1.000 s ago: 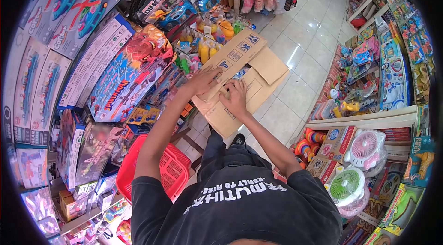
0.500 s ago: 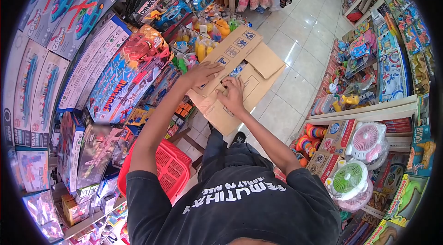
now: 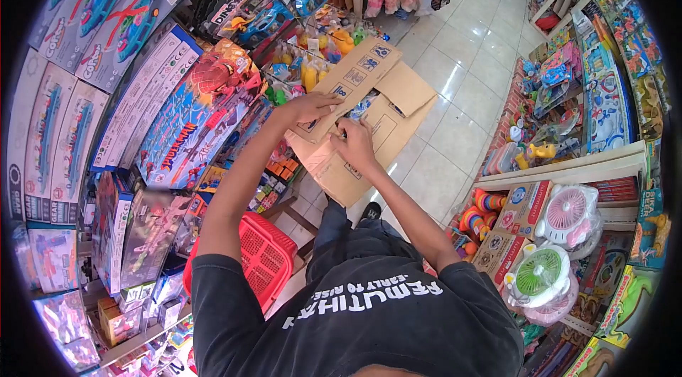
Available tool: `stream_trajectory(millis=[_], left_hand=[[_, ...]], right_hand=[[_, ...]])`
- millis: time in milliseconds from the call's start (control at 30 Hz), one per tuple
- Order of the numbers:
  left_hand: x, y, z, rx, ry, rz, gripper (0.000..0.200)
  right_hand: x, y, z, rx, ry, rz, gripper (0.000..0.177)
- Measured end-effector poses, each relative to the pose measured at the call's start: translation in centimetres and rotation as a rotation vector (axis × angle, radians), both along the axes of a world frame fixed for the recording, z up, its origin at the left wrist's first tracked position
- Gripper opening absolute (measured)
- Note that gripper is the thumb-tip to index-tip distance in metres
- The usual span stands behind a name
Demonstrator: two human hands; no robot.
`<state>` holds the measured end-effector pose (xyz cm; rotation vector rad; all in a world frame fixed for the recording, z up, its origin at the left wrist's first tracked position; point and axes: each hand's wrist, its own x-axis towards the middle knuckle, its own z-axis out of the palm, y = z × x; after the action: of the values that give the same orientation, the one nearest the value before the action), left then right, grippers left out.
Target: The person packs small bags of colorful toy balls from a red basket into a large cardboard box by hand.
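I judge the trouble lies left: the cardboard box (image 3: 342,179) stands in the aisle, close to the toy shelf (image 3: 177,128), so a hard press could tip it or knock toys loose. My left hand (image 3: 312,106) lies flat on the long flap (image 3: 359,73), fingers spread, gripping nothing. My right hand (image 3: 355,144) curls at the opening; whether those fingers pinch cardboard I cannot tell.

You are handling a matt, brown cardboard box (image 3: 408,89). Beyond the box, glossy pale floor tiles (image 3: 469,72) are shining. Below the box, a red plastic basket (image 3: 266,260) is showing its perforated surface.
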<state>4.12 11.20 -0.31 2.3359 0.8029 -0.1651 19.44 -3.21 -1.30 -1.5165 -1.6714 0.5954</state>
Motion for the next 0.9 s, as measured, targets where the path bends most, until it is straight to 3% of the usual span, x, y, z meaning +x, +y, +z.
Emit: stream_trajectory(millis=[133, 200, 300, 533, 633, 700, 800, 900], left_hand=[[0.2, -0.2, 0.6, -0.015, 0.027, -0.004, 0.043], [0.3, -0.1, 1.3, -0.052, 0.003, -0.008, 0.043], [0.3, -0.3, 1.6, -0.08, -0.033, 0.014, 0.043], [0.7, 0.6, 2.3, -0.164, -0.001, -0.019, 0.044], [0.7, 1.1, 2.0, -0.181, 0.07, -0.024, 0.045], [0.9, 1.3, 2.2, -0.2, 0.097, -0.03, 0.046], [0.8, 1.6, 2.8, -0.296, 0.084, -0.016, 0.046], [0.3, 1.4, 2.2, -0.134, 0.084, -0.093, 0.047]], right_hand=[[0.2, 0.2, -0.7, -0.143, 0.094, 0.034, 0.022], [-0.4, -0.2, -0.9, 0.07, 0.203, -0.02, 0.022], [-0.5, -1.2, -0.4, 0.173, 0.186, 0.022, 0.022], [-0.6, -1.4, 1.1, 0.254, 0.244, 0.174, 0.025], [-0.7, -1.3, 2.3, 0.135, 0.161, 0.157, 0.027], [-1.1, -0.8, 3.3, -0.207, 0.481, 0.034, 0.028], [-1.2, 0.3, 2.9, -0.223, 0.261, 0.002, 0.033], [-0.7, 1.2, 2.3, -0.282, 0.281, 0.026, 0.033]])
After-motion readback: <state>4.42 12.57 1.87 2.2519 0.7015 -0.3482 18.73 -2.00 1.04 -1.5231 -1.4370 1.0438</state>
